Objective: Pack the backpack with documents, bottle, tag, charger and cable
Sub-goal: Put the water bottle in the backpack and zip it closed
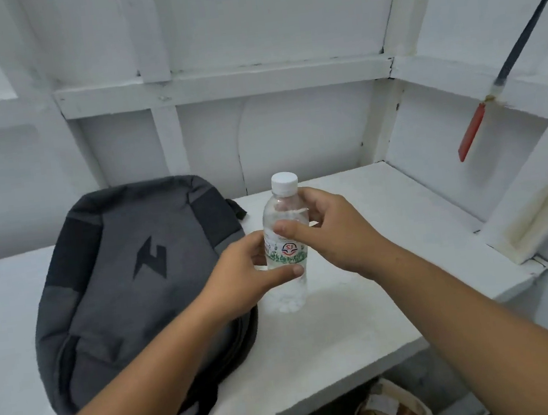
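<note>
Both my forearms reach forward from the bottom of the view and meet around the bottle (285, 240), which I hold upright. My right hand (334, 231) comes in from the right with the wrist slightly bent, fingers curled around the back of the clear upper part just under the neck and the thumb pressed on the front, so it is clamped on the bottle. My left hand (246, 276) comes in lower from the left, its thumb lying across the front below the printed label and its fingers wrapped behind, gripping the same bottle. The bottle is a clear, ribbed plastic cylinder with a white screw cap (284, 181) above my right fingers and a label with a red, blue and green print between my two thumbs. Just left of my left hand, partly under that forearm, the backpack (130, 287) lies flat: soft grey woven fabric, rounded outline, darker panels and a black angular logo. Everything sits over a smooth white painted shelf (380, 297).
</note>
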A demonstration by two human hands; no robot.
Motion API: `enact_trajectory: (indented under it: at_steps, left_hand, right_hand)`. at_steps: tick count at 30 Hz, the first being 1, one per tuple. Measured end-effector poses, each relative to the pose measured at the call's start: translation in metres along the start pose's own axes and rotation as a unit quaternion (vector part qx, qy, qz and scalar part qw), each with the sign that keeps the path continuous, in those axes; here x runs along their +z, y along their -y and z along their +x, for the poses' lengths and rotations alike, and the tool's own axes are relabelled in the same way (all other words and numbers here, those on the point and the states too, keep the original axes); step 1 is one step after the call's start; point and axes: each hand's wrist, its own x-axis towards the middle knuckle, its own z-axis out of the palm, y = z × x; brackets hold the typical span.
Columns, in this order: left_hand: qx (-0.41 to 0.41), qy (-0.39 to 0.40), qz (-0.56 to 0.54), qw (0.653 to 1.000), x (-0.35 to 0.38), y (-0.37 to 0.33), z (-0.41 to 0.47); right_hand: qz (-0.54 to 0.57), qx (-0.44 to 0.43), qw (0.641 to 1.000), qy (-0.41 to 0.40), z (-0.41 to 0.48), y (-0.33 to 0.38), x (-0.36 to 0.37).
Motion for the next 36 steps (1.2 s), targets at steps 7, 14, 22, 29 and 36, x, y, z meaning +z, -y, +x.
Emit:
enact_trajectory:
  at_steps: [7, 14, 22, 29, 36]
  left_hand:
    - [-0.054, -0.094, -0.002, 0.994, 0.001, 0.001, -0.081]
    - [-0.094, -0.066, -0.064, 0.991, -0.019, -0.017, -0.139]
    - [-0.059, -0.13, 0.15, 0.978, -0.031, -0.039, -0.177]
    - [-0.042, -0.192, 0.141, 0.97, -0.036, -0.03, -0.184]
    - [-0.01, -0.194, 0.111, 0.975, -0.045, -0.032, -0.194]
  right_hand:
    - [0.04, -0.045, 0.992, 0.109, -0.025, 0.009, 0.034]
    - [0.069, -0.067, 0.982, 0.161, -0.046, 0.023, 0.06]
    - [0.064, -0.082, 0.972, 0.208, -0.064, 0.037, 0.071]
    - [0.068, -0.06, 0.949, 0.303, -0.057, 0.026, 0.081]
    - [-0.291, -0.123, 0.891, 0.327, -0.041, -0.037, 0.098]
